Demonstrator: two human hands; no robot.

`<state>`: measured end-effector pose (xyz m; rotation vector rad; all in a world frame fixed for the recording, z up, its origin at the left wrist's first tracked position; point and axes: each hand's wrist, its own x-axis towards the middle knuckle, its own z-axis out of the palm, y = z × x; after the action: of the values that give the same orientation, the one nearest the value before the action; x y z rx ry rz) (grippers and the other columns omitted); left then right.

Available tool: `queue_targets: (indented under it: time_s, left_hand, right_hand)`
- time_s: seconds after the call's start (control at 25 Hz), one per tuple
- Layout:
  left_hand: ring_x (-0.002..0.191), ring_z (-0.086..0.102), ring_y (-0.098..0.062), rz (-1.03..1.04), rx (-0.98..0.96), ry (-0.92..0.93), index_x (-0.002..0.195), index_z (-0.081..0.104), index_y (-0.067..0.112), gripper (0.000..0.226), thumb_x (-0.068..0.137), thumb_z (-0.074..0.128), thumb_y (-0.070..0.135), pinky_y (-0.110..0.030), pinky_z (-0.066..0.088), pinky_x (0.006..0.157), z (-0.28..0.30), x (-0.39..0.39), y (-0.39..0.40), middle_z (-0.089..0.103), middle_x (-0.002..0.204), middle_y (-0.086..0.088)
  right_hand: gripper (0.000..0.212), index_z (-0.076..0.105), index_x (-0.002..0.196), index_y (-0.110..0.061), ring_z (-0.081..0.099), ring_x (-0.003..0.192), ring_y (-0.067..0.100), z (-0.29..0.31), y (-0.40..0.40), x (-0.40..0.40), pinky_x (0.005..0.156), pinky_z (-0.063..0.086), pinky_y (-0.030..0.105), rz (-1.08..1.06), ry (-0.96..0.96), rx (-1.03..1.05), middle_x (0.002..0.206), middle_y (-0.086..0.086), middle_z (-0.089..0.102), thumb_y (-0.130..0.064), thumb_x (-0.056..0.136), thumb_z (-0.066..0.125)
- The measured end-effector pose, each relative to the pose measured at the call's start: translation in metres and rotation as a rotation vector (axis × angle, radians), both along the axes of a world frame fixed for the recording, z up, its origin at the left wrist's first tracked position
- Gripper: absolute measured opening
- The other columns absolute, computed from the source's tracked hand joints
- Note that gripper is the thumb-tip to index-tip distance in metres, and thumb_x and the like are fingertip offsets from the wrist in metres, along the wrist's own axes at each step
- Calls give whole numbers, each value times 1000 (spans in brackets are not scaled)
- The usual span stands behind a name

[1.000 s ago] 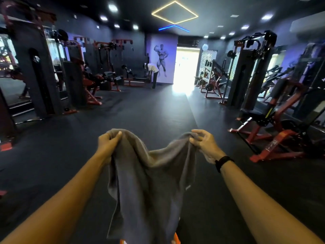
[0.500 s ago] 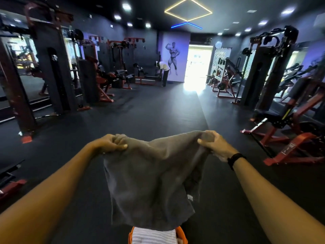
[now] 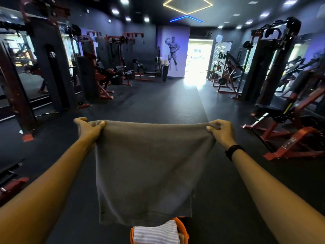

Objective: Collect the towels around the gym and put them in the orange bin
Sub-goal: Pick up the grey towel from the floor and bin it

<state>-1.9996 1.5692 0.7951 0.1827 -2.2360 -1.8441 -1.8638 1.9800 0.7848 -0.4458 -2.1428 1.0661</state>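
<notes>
A grey towel (image 3: 146,171) hangs flat and stretched wide in front of me. My left hand (image 3: 88,128) pinches its upper left corner and my right hand (image 3: 220,132) pinches its upper right corner. Below the towel's bottom edge, at the lower edge of the view, stands the orange bin (image 3: 184,229). A white striped towel (image 3: 155,234) lies inside the bin. The grey towel hides part of the bin's far rim.
Red and black weight machines (image 3: 288,124) line the right side, and cable racks (image 3: 52,71) and benches line the left. A dark rubber floor aisle (image 3: 154,103) runs ahead to a bright doorway (image 3: 198,62). A person (image 3: 163,67) bends over near the far wall.
My hands have moved apart and pulled the bunched grey towel out flat. The view has risen, so more of the orange bin and the striped towel in it shows.
</notes>
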Motion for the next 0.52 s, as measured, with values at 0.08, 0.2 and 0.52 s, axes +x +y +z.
queue_targets:
  time_s: [0.08,0.2,0.52]
  left_hand:
    - [102,53,-22,-292,-103,8,121,55,16,51,76,79,13,-33,47,87,-4,-2,-7,54,119,-10]
    - [95,60,-20,-547,-654,85,85,70,26,28,66,85,11,-28,46,78,-11,-3,-19,65,93,3]
    - [94,61,-27,-564,-782,189,80,65,18,9,84,71,24,-40,48,82,-17,-11,-22,64,87,0]
  right_hand:
    - [42,66,106,-5,59,80,18,-4,0,4,67,55,20,125,-61,-122,89,9,65,8,68,78]
    - [34,70,92,-7,60,80,18,-15,13,10,65,52,23,159,-140,4,85,8,66,9,64,80]
    - [10,65,75,1,58,63,6,0,30,27,59,48,16,327,-367,-50,69,5,61,3,75,75]
